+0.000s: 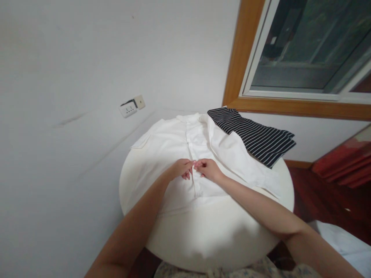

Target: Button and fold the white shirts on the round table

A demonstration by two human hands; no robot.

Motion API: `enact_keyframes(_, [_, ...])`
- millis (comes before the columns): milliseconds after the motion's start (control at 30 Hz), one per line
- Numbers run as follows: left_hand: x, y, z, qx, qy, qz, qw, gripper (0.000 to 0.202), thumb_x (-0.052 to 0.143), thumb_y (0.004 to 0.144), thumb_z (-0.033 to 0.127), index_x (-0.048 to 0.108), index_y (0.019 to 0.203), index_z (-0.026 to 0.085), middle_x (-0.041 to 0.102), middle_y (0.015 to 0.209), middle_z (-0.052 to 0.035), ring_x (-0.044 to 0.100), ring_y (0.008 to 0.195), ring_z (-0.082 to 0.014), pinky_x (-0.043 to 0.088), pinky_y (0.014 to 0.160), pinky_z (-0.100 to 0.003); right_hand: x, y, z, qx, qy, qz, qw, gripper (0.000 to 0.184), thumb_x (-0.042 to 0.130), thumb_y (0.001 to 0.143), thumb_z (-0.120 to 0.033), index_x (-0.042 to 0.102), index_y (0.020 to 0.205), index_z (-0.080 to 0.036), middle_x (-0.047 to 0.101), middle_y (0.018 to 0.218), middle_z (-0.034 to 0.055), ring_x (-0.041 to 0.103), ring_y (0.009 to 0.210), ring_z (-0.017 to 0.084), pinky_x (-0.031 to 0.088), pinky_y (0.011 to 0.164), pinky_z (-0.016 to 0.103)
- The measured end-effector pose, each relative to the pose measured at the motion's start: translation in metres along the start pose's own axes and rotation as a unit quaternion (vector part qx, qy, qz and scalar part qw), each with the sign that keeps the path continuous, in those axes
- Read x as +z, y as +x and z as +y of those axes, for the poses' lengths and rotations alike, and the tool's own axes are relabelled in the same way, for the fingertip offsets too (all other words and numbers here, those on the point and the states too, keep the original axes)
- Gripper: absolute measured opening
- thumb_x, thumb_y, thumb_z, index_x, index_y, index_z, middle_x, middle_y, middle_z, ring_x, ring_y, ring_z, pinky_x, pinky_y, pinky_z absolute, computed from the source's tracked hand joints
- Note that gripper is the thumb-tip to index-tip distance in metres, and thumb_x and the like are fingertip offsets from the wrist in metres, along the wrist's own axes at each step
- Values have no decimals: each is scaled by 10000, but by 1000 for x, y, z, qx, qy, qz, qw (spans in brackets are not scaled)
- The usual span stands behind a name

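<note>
Left hand (183, 168) and right hand (209, 169) pinch the white shirt's placket (197, 186), inside the table's near edge (203, 266). Seemingly button work, next needing a steady hold.

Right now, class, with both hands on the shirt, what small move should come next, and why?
Perhaps steady the front strip of the shirt with the left hand while the right hand works the edge: both hands' fingertips meet there. Any button is too small to make out.

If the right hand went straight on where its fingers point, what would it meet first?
Probably the left hand, close beside the right hand over the front of the white shirt; whether they touch is unclear.
</note>
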State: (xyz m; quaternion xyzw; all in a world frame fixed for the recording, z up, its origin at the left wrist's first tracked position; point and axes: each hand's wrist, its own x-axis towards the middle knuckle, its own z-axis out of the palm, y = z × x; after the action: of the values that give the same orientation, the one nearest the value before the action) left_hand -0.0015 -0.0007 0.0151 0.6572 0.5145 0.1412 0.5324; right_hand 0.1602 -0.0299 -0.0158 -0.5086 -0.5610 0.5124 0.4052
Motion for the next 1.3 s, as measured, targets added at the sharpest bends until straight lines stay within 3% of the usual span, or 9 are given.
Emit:
enact_keyframes(133, [2,-1,-1,8,40,13,999,426,514,820,539,506,632,157,511,389,20,472,340,-92,370,398,-203,3,-3,3,-63,-117,35,991,105,592,747,-244,658,786,-171,598,640,-25,482,480,81,389,455,203])
enact_keyframes(433, [-7,4,-14,47,3,-22,999,395,597,745,532,542,646,153,521,450,34,479,403,-78,397,444,-200,1,-6,-1,-158,-283,72,943,69,572,774,-177,641,775,-180,581,739,0,505,687,115,361,635,218])
enact_keyframes(567, [-6,4,-12,36,-1,-26,999,389,578,767,524,545,656,152,533,450,25,493,406,-85,405,450,-208,1,-6,-4,-163,-312,55,934,58,567,797,-183,606,754,-179,540,708,-9,473,662,113,331,618,219])
enact_keyframes(667, [-1,3,-7,25,18,2,1000,397,546,784,530,512,637,164,507,413,37,472,369,-85,375,415,-204,1,-6,-4,-167,-341,49,924,112,550,821,-195,578,714,-179,528,694,-7,449,641,114,306,605,226])
enact_keyframes(833, [3,2,-5,56,44,33,997,345,517,795,462,479,600,180,444,375,64,403,337,-72,325,380,-195,2,-6,-3,-174,-375,50,909,179,525,856,-227,560,687,-180,522,679,0,424,620,116,279,593,238])
enact_keyframes(1133, [1,4,-7,62,24,40,997,336,532,775,452,464,581,187,416,389,69,379,347,-69,293,383,-199,-5,-5,-7,-177,-350,-12,920,178,549,832,-239,542,664,-179,512,636,-27,424,597,98,270,565,217])
enact_keyframes(1300, [0,5,-8,56,23,35,998,316,513,781,414,445,566,193,403,380,66,351,338,-73,263,385,-215,-6,-7,-10,-187,-359,-7,914,194,482,895,-302,534,743,-192,524,679,-25,432,611,103,271,569,222])
